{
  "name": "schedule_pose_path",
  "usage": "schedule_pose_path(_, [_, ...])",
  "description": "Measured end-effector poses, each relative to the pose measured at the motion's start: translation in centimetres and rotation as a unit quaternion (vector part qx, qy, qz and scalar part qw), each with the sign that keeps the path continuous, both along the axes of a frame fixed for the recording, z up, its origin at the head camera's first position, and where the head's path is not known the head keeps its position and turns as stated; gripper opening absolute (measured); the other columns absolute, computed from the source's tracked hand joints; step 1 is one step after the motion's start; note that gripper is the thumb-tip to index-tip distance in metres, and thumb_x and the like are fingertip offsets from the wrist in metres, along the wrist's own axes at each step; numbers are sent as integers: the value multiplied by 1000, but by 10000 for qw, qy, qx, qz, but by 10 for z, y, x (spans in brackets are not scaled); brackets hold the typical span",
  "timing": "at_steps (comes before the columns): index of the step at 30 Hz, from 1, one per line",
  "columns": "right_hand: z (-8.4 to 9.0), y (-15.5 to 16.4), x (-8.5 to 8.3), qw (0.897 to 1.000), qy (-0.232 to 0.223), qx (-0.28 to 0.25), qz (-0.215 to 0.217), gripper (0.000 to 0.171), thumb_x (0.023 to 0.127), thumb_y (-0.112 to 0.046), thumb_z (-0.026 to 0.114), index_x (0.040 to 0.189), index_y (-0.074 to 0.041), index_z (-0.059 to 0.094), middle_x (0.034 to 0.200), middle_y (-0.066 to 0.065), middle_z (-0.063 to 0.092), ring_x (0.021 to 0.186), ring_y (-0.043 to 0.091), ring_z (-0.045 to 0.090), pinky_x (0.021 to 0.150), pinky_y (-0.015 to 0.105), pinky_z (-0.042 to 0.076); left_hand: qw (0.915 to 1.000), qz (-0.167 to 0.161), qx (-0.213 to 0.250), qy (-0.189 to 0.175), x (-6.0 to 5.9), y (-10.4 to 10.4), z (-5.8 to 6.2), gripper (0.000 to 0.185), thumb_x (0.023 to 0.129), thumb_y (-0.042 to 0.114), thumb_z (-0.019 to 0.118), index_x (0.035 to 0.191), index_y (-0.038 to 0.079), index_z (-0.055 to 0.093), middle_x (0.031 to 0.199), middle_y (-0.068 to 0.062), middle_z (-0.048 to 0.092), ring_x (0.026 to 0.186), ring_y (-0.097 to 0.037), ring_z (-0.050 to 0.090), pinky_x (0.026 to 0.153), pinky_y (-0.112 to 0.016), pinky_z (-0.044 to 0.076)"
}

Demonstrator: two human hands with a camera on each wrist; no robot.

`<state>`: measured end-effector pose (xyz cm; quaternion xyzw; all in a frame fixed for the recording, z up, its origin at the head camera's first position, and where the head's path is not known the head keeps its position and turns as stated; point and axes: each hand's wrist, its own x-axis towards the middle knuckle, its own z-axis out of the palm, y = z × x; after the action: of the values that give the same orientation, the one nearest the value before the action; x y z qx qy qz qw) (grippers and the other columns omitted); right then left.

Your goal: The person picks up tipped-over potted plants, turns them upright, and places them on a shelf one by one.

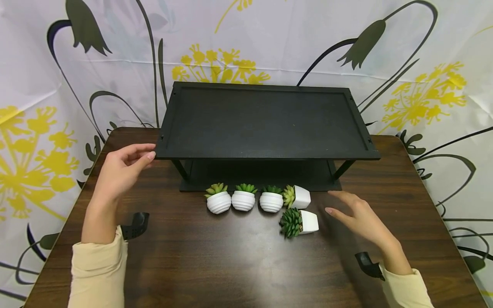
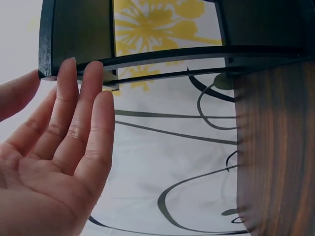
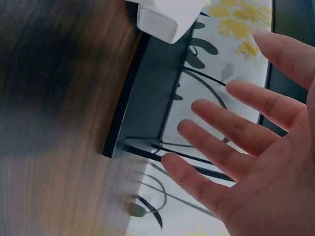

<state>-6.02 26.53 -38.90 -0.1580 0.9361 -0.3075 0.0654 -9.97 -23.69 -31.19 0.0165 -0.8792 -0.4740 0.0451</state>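
My left hand is at the front left corner of the black two-tier shelf, fingertips right at the edge of its top board. In the left wrist view the thumb and nearly straight fingers lie around that corner. To the right, my right hand hovers with fingers spread and nothing in it. Closest to it are two succulents in angular white pots lying on their sides, a dark green one and a light green one. The right wrist view shows its extended fingers near the shelf's lower board.
Three small succulents in ribbed round white pots, a left one, a middle one and a right one, line the shelf's front. The brown wooden table carries everything. A floral curtain hangs behind.
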Motion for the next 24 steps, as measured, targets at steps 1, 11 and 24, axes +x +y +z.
schedule_pose_path(1, [0,-1,-1,10000,-20,-22,38,53,88,-33,61,127,0,49,125,17,51,117,35,45,92,53,39,9998,-18,206,-33,0,0,0,38,91,20,58,119,-5,55,77,24,59,72,8,60,66,-7,47])
schedule_pose_path(11, [-2,-13,-6,9974,89,-36,720,57,77,-24,75,125,-2,52,123,13,54,114,31,48,89,49,43,9871,88,1530,-471,-2,1,7,31,87,12,63,112,-5,56,78,14,66,70,-1,65,67,-13,52])
schedule_pose_path(24, [-13,-39,-4,9901,74,423,1340,58,69,-22,80,119,-3,58,111,12,54,104,30,50,83,47,46,9731,75,2239,-545,-2,1,7,16,85,5,63,102,6,62,77,9,67,70,-6,66,65,-14,52])
